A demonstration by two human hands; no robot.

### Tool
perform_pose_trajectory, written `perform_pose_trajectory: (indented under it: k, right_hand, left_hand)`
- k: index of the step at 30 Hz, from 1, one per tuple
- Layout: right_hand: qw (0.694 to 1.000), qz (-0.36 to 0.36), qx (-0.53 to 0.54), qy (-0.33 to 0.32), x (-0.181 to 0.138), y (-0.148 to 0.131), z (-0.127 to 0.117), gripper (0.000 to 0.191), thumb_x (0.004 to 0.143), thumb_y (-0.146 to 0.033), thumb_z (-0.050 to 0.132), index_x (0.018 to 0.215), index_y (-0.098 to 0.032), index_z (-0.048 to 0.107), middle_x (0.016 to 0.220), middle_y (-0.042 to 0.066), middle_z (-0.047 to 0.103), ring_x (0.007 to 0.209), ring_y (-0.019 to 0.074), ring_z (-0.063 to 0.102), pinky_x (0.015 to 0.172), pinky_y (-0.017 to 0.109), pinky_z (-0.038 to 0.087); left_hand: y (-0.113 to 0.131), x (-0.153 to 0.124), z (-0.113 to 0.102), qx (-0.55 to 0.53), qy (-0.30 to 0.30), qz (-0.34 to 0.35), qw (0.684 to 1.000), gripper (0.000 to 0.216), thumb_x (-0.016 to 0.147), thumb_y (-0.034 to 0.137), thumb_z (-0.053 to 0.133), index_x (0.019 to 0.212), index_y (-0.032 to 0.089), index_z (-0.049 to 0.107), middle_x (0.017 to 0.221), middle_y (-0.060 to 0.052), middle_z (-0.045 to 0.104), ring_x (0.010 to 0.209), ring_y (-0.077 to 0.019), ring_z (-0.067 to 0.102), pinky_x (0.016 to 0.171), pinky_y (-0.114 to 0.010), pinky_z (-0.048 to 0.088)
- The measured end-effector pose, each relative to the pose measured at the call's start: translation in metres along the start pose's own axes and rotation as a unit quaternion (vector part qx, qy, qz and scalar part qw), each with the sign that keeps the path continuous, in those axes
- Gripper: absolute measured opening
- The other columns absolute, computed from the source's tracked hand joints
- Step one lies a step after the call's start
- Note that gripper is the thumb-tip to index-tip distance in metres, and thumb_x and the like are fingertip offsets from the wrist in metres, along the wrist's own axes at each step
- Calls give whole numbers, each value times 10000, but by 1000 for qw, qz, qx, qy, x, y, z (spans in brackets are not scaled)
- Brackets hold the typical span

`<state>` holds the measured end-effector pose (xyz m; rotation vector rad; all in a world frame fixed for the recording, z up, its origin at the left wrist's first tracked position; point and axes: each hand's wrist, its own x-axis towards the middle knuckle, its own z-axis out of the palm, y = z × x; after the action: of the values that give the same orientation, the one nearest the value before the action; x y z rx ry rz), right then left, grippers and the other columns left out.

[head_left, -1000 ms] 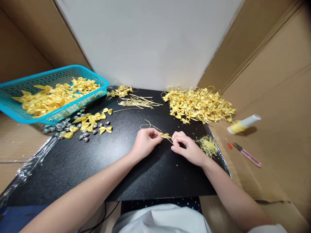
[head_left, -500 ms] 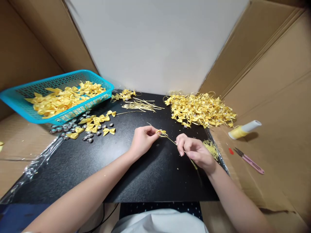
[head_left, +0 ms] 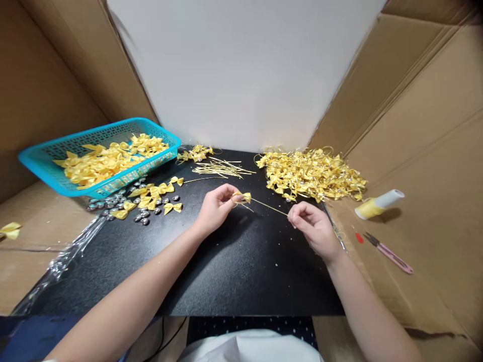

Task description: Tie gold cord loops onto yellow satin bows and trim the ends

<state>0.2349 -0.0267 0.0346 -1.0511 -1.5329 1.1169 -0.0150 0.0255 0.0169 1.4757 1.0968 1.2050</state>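
My left hand [head_left: 219,205] pinches a small yellow ribbon bow [head_left: 246,197] between thumb and fingertips, above the black table. From the bow a thin gold cord [head_left: 269,206] runs taut to my right hand [head_left: 311,223], whose thumb and fingers close on its far end. A short cord end sticks out below the bow. Left of my left hand lie loose yellow bows [head_left: 172,208] among silver bells [head_left: 145,221]. Beyond the hands is a bundle of cut gold cords [head_left: 219,168]. Whether a bell hangs on the held bow I cannot tell.
A blue plastic basket [head_left: 41,173] of yellow bows stands at the back left. A heap of corded bows with bells [head_left: 313,173] lies back right. On cardboard at the right are a thread cone [head_left: 379,203] and pink-handled snips [head_left: 394,259]. Cardboard walls flank the table.
My right hand has moved slightly right and down, from a loose hold along the cord to a pinch at its end. My left hand has shifted slightly left, and the bow now shows more clearly.
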Motion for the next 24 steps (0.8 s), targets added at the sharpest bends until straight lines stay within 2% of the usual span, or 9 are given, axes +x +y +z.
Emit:
perform_pose_trajectory:
  k: [3,6,8,11,13,15,20,22,24]
  right_hand:
    - [997,24,-61,28,4,-5,-5,285,802,-451,673,749,-197,556,660,-27,486,595,108,439,575,248,394]
    - [993,42,-112,21,7,-8,-9,255,803,-432,659,782,-190,581,654,-29,489,583,105,442,564,246,401]
    - [992,63,-110,4,8,-8,-12,233,801,-413,647,823,-185,603,647,-29,492,580,107,449,556,247,404]
    - [995,83,-45,-25,8,-9,-17,227,823,-400,596,848,-175,622,637,-19,503,591,118,476,562,260,416]
    - [996,83,-15,-43,7,-12,-21,224,836,-391,584,856,-173,631,649,-9,523,608,123,495,579,266,428]
    - [994,86,-40,-51,5,-18,-27,216,837,-385,604,878,-177,646,672,-1,542,631,127,510,595,266,438]
    - [985,81,-152,13,-4,-39,-40,244,825,-438,632,864,-202,678,663,8,552,651,148,538,588,269,459]
    - [985,88,-145,21,-10,-46,-38,264,803,-462,661,855,-204,689,661,14,570,648,150,553,585,269,475]
    - [990,110,-89,17,-17,-53,-31,296,770,-486,699,840,-199,701,670,26,602,641,144,572,584,266,499]
  left_hand:
    - [1,3,-3,-29,-3,-34,999,257,726,378,721,765,150,609,674,-18,673,631,-129,628,671,-269,504]
    - [0,6,-6,-51,-19,-75,996,270,694,380,742,750,152,611,672,-26,682,636,-139,640,676,-281,516]
    - [0,7,-7,-61,-36,-87,994,260,693,366,744,743,152,604,772,-52,715,688,-136,651,700,-276,518]
    - [0,6,-7,-90,-52,-90,991,248,716,349,726,754,156,575,925,-75,727,762,-129,662,731,-263,518]
    - [1,6,-7,-106,-57,-91,989,238,733,343,712,774,165,559,853,-55,719,745,-129,665,714,-256,518]
    - [3,7,-7,-106,-62,-92,988,228,740,338,707,775,169,557,738,-28,692,684,-125,655,663,-244,510]
    - [0,9,-9,-57,-100,-91,989,233,735,360,704,733,168,571,639,-14,650,554,-103,585,588,-238,481]
    - [-3,10,-10,-40,-99,-86,991,242,734,373,698,737,169,570,627,-9,639,537,-99,569,584,-239,478]
    - [-6,10,-9,-21,-86,-73,993,249,735,379,690,738,165,564,619,-6,628,533,-101,563,578,-239,476]
